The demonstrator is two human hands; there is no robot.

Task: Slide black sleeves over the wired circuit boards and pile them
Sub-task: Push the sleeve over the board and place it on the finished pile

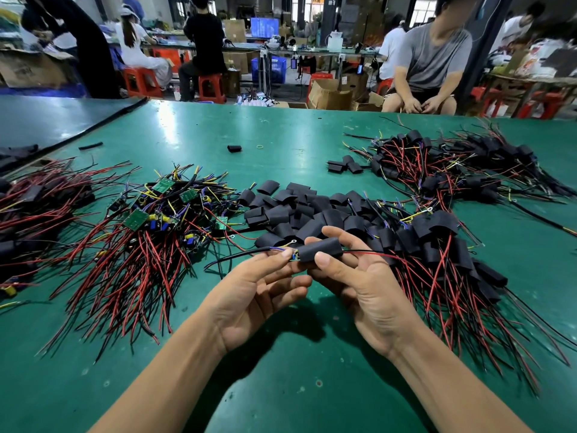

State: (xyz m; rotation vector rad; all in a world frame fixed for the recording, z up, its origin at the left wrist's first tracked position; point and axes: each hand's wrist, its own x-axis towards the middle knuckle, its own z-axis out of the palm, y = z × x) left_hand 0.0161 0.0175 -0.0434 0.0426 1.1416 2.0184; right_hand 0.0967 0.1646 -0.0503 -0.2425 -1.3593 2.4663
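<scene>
Pinching the wire end of a board (294,256) with the left grip (249,295) and clasping the sleeve (323,250), covering most of that board, with the right grip (359,289), above the counter (281,385). Hemmed by 3 heaps: bare boards (162,214) left, loose sleeves (296,210) just behind, sleeved boards (437,245) right. Open green only below the wrists and beyond the heaps up to the far edge.
</scene>
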